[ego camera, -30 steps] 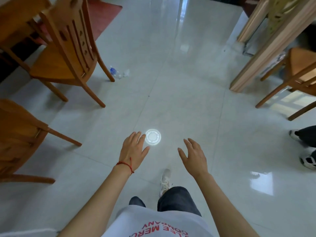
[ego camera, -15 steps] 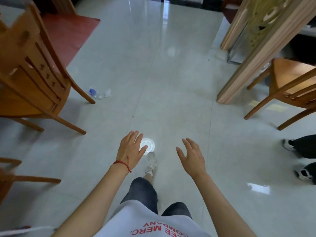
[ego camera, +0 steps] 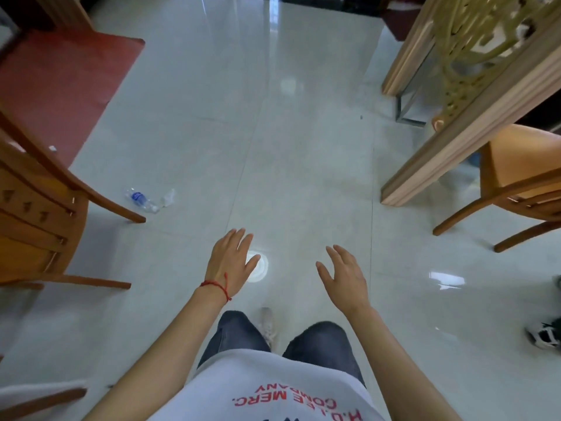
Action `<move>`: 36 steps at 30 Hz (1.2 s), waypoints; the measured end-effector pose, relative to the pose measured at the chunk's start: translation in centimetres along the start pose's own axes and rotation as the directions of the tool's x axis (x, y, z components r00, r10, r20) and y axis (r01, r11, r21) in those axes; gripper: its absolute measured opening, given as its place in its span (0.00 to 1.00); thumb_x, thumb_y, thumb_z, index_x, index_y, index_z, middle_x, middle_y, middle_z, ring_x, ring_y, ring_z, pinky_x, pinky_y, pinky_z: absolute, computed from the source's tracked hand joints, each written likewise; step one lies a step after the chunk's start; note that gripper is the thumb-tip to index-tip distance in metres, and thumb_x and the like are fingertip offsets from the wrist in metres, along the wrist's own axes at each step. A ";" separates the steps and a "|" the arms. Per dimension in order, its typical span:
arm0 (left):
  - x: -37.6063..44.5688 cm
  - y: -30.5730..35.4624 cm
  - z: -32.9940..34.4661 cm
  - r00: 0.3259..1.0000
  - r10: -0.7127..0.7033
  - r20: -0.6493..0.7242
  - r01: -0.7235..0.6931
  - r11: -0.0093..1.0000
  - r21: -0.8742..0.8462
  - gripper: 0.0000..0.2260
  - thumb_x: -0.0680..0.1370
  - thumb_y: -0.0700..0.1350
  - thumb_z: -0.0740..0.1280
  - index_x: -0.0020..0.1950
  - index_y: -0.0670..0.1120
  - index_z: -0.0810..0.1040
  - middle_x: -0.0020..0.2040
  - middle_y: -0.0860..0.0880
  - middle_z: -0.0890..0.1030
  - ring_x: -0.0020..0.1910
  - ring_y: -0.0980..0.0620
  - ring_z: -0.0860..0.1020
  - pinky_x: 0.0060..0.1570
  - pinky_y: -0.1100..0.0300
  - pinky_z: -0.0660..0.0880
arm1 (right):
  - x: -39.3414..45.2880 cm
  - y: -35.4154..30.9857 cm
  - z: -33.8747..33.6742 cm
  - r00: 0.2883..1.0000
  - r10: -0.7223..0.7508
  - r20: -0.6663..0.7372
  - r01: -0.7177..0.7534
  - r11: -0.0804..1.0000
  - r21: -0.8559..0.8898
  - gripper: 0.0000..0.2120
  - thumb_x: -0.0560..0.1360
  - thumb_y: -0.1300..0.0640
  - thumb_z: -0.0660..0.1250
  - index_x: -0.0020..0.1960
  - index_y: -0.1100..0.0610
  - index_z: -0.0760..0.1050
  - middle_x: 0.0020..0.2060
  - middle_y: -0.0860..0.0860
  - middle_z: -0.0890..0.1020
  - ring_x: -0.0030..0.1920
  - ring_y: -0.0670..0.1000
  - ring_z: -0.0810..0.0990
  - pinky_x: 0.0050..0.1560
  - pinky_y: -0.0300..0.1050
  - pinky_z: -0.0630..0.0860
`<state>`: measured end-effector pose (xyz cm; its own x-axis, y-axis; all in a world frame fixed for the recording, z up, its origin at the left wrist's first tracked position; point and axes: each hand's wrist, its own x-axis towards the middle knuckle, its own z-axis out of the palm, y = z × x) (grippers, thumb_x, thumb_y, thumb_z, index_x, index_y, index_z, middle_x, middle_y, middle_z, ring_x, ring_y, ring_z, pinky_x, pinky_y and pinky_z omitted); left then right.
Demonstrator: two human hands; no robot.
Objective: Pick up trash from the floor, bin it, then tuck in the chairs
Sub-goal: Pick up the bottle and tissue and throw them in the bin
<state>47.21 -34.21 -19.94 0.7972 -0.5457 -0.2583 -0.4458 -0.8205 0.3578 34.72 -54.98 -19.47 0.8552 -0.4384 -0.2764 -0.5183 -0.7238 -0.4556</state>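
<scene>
A crushed clear plastic bottle with a blue label (ego camera: 140,199) lies on the pale tiled floor beside a clear plastic scrap (ego camera: 168,198), just right of a wooden chair's leg. That wooden chair (ego camera: 39,214) stands at the left, pulled out. Another wooden chair (ego camera: 522,177) stands at the right beside a table (ego camera: 473,123). My left hand (ego camera: 232,262), with a red string at the wrist, and my right hand (ego camera: 344,278) hang in front of me with fingers spread, holding nothing. Both hands are well short of the bottle.
A red mat (ego camera: 60,86) covers the floor at the far left, with a small white scrap (ego camera: 52,148) on it. A round light reflection (ego camera: 258,267) shows on the tiles by my left hand. Another person's black-and-white shoe (ego camera: 545,335) is at the right edge.
I have walked forward: the bottle and left chair have slid down and nearer in view. Both hands stay spread and empty in front of me.
</scene>
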 end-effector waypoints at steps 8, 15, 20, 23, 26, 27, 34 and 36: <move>9.4 0.5 -2.0 0.999 -0.043 0.025 0.043 0.999 0.006 0.27 0.74 0.55 0.52 0.60 0.37 0.75 0.59 0.36 0.77 0.59 0.36 0.75 0.55 0.42 0.72 | 10.8 -0.2 -2.8 0.998 -0.033 0.061 0.034 0.999 -0.009 0.24 0.79 0.47 0.56 0.72 0.56 0.61 0.73 0.53 0.63 0.73 0.52 0.59 0.69 0.45 0.60; 18.3 2.3 -3.4 0.988 -0.156 -0.024 0.154 0.985 -0.073 0.28 0.74 0.56 0.51 0.62 0.37 0.73 0.62 0.36 0.75 0.62 0.36 0.73 0.59 0.42 0.70 | 22.6 0.0 -6.5 0.986 -0.126 0.108 0.130 0.991 -0.034 0.24 0.79 0.47 0.57 0.72 0.56 0.62 0.72 0.54 0.63 0.72 0.52 0.60 0.68 0.46 0.61; 23.0 3.3 -4.9 0.960 -0.259 -0.106 0.244 0.960 -0.134 0.26 0.76 0.55 0.55 0.67 0.38 0.68 0.68 0.38 0.69 0.69 0.38 0.65 0.66 0.46 0.62 | 29.3 -0.9 -9.4 0.959 -0.232 0.160 0.247 0.966 -0.079 0.24 0.79 0.47 0.57 0.72 0.56 0.62 0.72 0.54 0.63 0.72 0.52 0.61 0.69 0.46 0.61; 24.5 2.6 -5.5 0.936 -0.325 -0.131 0.304 0.939 -0.158 0.34 0.73 0.61 0.46 0.68 0.39 0.68 0.69 0.39 0.69 0.69 0.39 0.64 0.67 0.47 0.61 | 32.8 -2.4 -9.9 0.940 -0.283 0.192 0.304 0.948 -0.090 0.24 0.78 0.47 0.58 0.71 0.57 0.63 0.72 0.56 0.64 0.72 0.53 0.62 0.69 0.47 0.62; 25.3 1.0 -6.3 0.899 -0.405 -0.167 0.374 0.908 -0.187 0.33 0.73 0.61 0.46 0.68 0.40 0.68 0.69 0.39 0.68 0.69 0.40 0.64 0.67 0.48 0.61 | 35.8 -5.1 -9.3 0.903 -0.348 0.250 0.380 0.920 -0.094 0.24 0.79 0.47 0.57 0.71 0.57 0.63 0.72 0.56 0.64 0.72 0.53 0.61 0.69 0.47 0.62; 25.5 0.2 -6.7 0.885 -0.434 -0.171 0.401 0.895 -0.195 0.31 0.75 0.60 0.49 0.68 0.40 0.67 0.69 0.39 0.68 0.70 0.40 0.64 0.67 0.49 0.61 | 36.8 -6.3 -8.9 0.885 -0.374 0.276 0.414 0.905 -0.102 0.24 0.79 0.47 0.57 0.72 0.57 0.62 0.72 0.56 0.64 0.72 0.54 0.61 0.69 0.47 0.61; 26.8 -7.4 -9.0 0.775 -0.606 -0.183 0.555 0.789 -0.263 0.24 0.78 0.54 0.58 0.70 0.41 0.65 0.71 0.40 0.65 0.71 0.42 0.61 0.69 0.50 0.58 | 42.5 -16.3 -5.7 0.751 -0.519 0.409 0.610 0.782 -0.129 0.25 0.79 0.46 0.54 0.72 0.56 0.60 0.73 0.54 0.61 0.73 0.53 0.59 0.70 0.48 0.60; 27.2 -10.0 -10.2 0.727 -0.654 -0.209 0.595 0.752 -0.284 0.23 0.77 0.51 0.61 0.69 0.41 0.65 0.71 0.40 0.66 0.71 0.41 0.62 0.69 0.50 0.59 | 44.2 -19.7 -4.7 0.691 -0.568 0.448 0.678 0.723 -0.130 0.25 0.79 0.45 0.54 0.72 0.56 0.60 0.73 0.55 0.62 0.73 0.54 0.59 0.70 0.48 0.60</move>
<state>77.50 -39.12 -21.41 0.9561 0.1760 -0.2343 0.2551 -0.8933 0.3700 82.74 -62.57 -18.76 0.8848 0.3467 -0.3113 0.2055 -0.8900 -0.4072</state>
